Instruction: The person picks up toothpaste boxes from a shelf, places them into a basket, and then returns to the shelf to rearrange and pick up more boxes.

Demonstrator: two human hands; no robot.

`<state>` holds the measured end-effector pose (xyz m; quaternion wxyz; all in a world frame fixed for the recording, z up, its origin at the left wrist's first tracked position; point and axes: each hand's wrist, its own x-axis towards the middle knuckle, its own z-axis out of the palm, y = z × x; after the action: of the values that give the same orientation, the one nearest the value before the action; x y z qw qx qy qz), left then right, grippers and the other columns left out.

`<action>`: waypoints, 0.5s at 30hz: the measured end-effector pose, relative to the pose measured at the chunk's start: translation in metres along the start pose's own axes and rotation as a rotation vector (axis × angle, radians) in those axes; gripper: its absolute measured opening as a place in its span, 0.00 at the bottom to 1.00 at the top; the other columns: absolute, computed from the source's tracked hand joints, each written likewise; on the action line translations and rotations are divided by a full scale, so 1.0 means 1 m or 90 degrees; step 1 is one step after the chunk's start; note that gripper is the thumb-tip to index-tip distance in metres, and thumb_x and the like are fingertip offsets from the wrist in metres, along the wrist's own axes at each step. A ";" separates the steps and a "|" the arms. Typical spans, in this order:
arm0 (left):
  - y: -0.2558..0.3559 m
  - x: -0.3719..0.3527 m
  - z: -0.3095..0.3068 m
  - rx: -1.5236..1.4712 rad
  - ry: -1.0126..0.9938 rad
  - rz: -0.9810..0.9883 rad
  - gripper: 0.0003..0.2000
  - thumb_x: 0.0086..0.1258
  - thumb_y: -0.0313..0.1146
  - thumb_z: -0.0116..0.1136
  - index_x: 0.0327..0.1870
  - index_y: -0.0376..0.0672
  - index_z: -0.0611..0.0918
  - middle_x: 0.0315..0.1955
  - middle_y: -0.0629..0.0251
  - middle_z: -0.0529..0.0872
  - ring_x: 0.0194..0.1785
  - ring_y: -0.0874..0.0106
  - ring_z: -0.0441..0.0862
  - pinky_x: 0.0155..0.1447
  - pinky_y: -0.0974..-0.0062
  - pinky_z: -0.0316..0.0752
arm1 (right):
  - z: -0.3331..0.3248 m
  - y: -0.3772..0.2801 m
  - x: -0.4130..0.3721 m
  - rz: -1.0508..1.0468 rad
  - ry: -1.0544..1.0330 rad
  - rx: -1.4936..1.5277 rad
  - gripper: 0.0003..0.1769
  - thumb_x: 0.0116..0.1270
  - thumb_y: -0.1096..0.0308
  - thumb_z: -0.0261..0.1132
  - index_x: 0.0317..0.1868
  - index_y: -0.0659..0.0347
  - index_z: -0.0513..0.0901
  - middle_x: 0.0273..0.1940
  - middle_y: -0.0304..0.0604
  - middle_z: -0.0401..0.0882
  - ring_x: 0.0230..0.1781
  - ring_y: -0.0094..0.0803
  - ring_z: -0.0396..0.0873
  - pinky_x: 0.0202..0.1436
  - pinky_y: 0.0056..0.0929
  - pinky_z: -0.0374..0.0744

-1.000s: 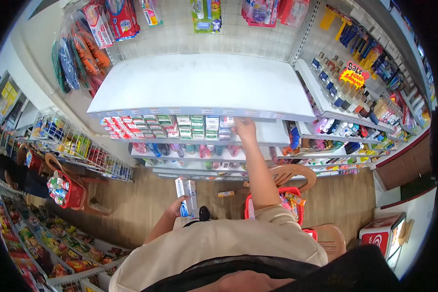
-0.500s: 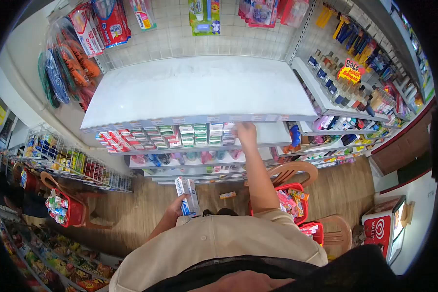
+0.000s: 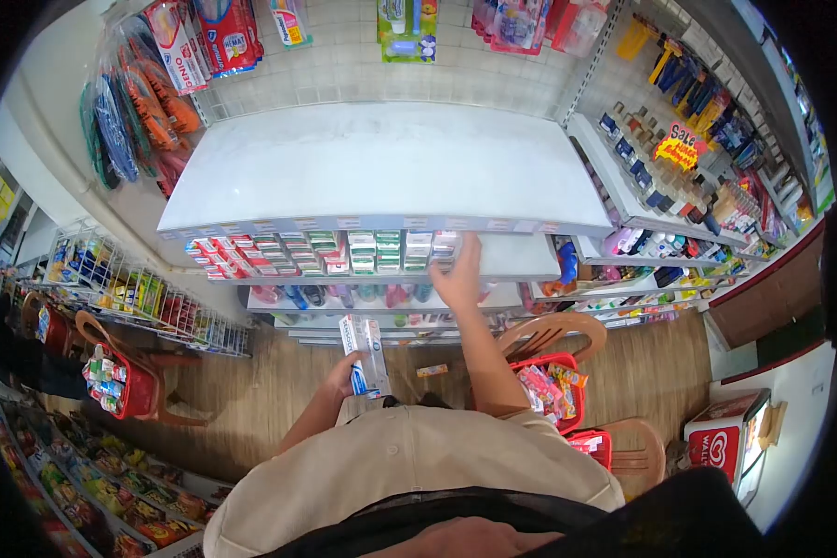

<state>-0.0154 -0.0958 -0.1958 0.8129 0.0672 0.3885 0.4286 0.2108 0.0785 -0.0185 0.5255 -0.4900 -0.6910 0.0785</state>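
My left hand (image 3: 344, 374) holds white and blue Sensodyne boxes (image 3: 366, 355) in front of my body, low in the view. At the second shelf, my right hand (image 3: 459, 279) is beside the rightmost stack of small boxes (image 3: 445, 249), its thumb and fingers spread around the stack's right end. Whether the fingertips touch the boxes is hard to tell. Rows of red, green and white boxes (image 3: 374, 251) line the shelf to the left of that hand. Above them is a wide white top shelf (image 3: 391, 167).
Red baskets of goods stand at the right (image 3: 567, 400) and left (image 3: 139, 381), by brown chairs (image 3: 567, 327). A small orange box (image 3: 431, 370) lies on the wooden floor. Bottles (image 3: 642, 167) fill the right shelf. Part of another person (image 3: 19, 358) shows at far left.
My right hand has drawn slightly down from the shelf, and its fingers show more clearly. My left hand and its boxes have risen a little. The whole view has shifted slightly.
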 end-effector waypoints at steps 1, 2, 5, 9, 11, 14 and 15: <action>0.000 0.000 0.001 -0.008 -0.004 0.000 0.23 0.61 0.40 0.57 0.56 0.40 0.74 0.45 0.53 0.82 0.48 0.55 0.82 0.55 0.54 0.76 | 0.004 0.001 -0.001 -0.004 0.001 0.029 0.40 0.53 0.69 0.66 0.66 0.65 0.60 0.61 0.64 0.61 0.61 0.58 0.64 0.61 0.47 0.68; 0.000 -0.002 0.002 -0.007 -0.004 0.001 0.23 0.61 0.40 0.57 0.56 0.40 0.74 0.45 0.53 0.82 0.48 0.55 0.82 0.55 0.54 0.76 | 0.007 0.003 -0.001 -0.008 0.002 0.057 0.41 0.52 0.69 0.66 0.67 0.65 0.60 0.62 0.67 0.60 0.63 0.62 0.59 0.64 0.49 0.64; 0.002 -0.010 0.007 -0.019 -0.003 -0.021 0.22 0.62 0.38 0.57 0.57 0.38 0.74 0.46 0.55 0.82 0.49 0.58 0.82 0.57 0.54 0.75 | 0.012 0.008 0.000 0.001 -0.026 0.046 0.39 0.54 0.69 0.65 0.66 0.65 0.60 0.62 0.69 0.59 0.63 0.64 0.60 0.65 0.49 0.64; -0.002 -0.012 0.000 -0.025 0.039 -0.012 0.22 0.63 0.37 0.56 0.57 0.39 0.73 0.45 0.56 0.82 0.48 0.59 0.82 0.57 0.54 0.75 | 0.018 0.015 -0.004 -0.014 -0.040 0.041 0.38 0.55 0.68 0.64 0.66 0.65 0.61 0.63 0.69 0.58 0.64 0.64 0.59 0.65 0.49 0.64; -0.006 -0.012 -0.009 -0.038 0.043 -0.014 0.21 0.63 0.36 0.56 0.57 0.39 0.73 0.45 0.56 0.82 0.48 0.59 0.82 0.57 0.55 0.75 | 0.018 0.013 -0.005 0.007 -0.052 0.021 0.36 0.56 0.69 0.63 0.66 0.64 0.62 0.63 0.70 0.59 0.64 0.64 0.60 0.65 0.48 0.64; -0.008 -0.016 -0.012 -0.053 0.039 -0.009 0.20 0.63 0.35 0.56 0.56 0.40 0.74 0.45 0.57 0.82 0.48 0.59 0.82 0.56 0.55 0.76 | 0.022 0.017 -0.008 0.036 -0.061 0.025 0.35 0.57 0.69 0.62 0.66 0.63 0.62 0.64 0.70 0.59 0.64 0.64 0.61 0.65 0.47 0.65; -0.009 -0.017 -0.012 -0.049 0.060 -0.007 0.20 0.63 0.35 0.56 0.56 0.40 0.74 0.45 0.57 0.82 0.47 0.59 0.82 0.55 0.55 0.76 | 0.021 0.016 -0.008 0.037 -0.060 0.025 0.35 0.57 0.69 0.62 0.66 0.63 0.62 0.64 0.70 0.59 0.64 0.64 0.61 0.65 0.47 0.65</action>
<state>-0.0239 -0.1166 -0.1986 0.7978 0.0137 0.4102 0.4416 0.2029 0.0890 -0.0431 0.4995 -0.4948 -0.6991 0.1303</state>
